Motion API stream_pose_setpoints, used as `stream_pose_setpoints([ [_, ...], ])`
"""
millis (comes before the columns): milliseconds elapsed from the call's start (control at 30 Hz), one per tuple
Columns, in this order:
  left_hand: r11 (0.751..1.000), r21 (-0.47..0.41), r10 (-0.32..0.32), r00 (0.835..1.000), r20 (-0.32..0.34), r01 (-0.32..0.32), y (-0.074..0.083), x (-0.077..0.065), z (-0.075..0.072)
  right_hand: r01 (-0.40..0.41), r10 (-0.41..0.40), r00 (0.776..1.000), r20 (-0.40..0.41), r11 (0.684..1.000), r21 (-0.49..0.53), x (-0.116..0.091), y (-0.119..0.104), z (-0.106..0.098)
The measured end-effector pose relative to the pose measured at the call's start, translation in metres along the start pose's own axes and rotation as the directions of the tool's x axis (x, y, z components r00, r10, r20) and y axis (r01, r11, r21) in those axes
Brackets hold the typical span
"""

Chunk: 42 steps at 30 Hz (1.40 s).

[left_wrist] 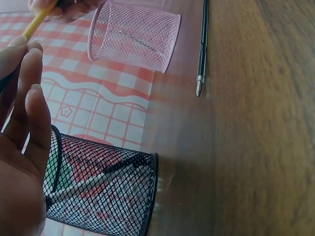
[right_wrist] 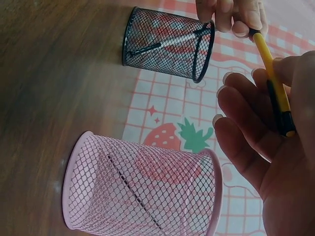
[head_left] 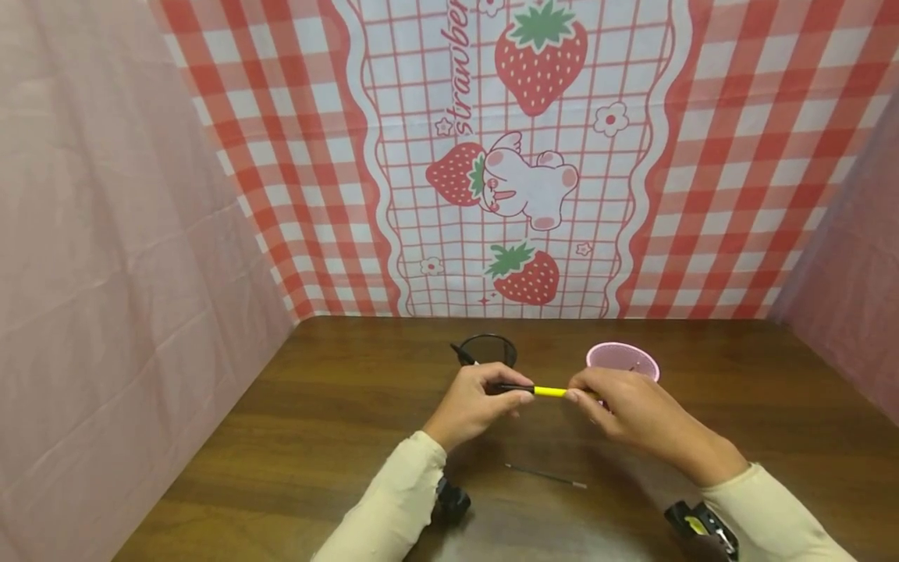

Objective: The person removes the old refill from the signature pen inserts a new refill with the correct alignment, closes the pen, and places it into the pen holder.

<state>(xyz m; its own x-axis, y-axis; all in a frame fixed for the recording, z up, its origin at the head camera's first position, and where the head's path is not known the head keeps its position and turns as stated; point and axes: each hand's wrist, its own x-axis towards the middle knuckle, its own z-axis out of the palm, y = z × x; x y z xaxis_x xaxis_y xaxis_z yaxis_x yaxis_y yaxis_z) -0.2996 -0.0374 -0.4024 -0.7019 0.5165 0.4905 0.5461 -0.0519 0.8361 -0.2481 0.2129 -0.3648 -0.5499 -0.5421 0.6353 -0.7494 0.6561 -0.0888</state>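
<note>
A yellow and black pen (head_left: 550,392) is held level between both hands above the table. My left hand (head_left: 477,402) pinches its black end between thumb and fingers. On the yellow barrel, my right hand (head_left: 639,410) grips with thumb and fingers; the right wrist view shows the pen's black-trimmed far end (right_wrist: 285,123) lying along that palm. Below the hands, a thin dark pen refill (head_left: 544,475) lies on the table, its tip visible in the left wrist view.
Behind the left hand stands a black mesh cup (right_wrist: 147,66) with a black and white pen (right_wrist: 170,41) inside. A pink mesh cup (right_wrist: 98,196), behind the right hand, holds a thin dark stick (right_wrist: 129,184). A checked strawberry cloth (head_left: 309,156) hangs behind the wooden table (head_left: 281,437).
</note>
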Motion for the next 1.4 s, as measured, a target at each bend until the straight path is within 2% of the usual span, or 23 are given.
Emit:
stream_pose_setpoints([
  [233,1.000,0.028,-0.013,0.999,-0.031,0.013,0.0028,0.0003,0.0033,-0.037,0.037,0.999,0.000,0.999,0.026,-0.0017,-0.0010,0.0003],
  [433,0.999,0.054,-0.003,0.999,-0.052,0.006,0.0039,0.0001,0.0033,-0.012,0.013,0.999,-0.032,1.000,0.029,0.0003,-0.0001,0.0008],
  [733,0.998,-0.062,0.000,1.000,-0.012,-0.001,0.0042,-0.0001,0.0000,0.038,-0.037,0.994,-0.103,0.999,0.006,0.0035,0.0003,0.0043],
  [900,0.997,-0.073,-0.007,1.000,0.005,0.007,0.0044,0.0005,0.0003,0.081,-0.081,0.987,-0.141,0.997,-0.003,0.0031,0.0011,0.0052],
  [1167,0.998,-0.068,-0.014,1.000,0.004,0.014,0.0036,0.0017,0.0007,0.098,-0.102,0.984,-0.144,0.995,-0.031,0.0020,0.0033,0.0031],
  [1400,0.996,-0.088,-0.011,1.000,0.018,0.013,0.0042,0.0021,0.0020,0.116,-0.119,0.986,-0.115,0.993,-0.033,0.0005,0.0057,0.0019],
])
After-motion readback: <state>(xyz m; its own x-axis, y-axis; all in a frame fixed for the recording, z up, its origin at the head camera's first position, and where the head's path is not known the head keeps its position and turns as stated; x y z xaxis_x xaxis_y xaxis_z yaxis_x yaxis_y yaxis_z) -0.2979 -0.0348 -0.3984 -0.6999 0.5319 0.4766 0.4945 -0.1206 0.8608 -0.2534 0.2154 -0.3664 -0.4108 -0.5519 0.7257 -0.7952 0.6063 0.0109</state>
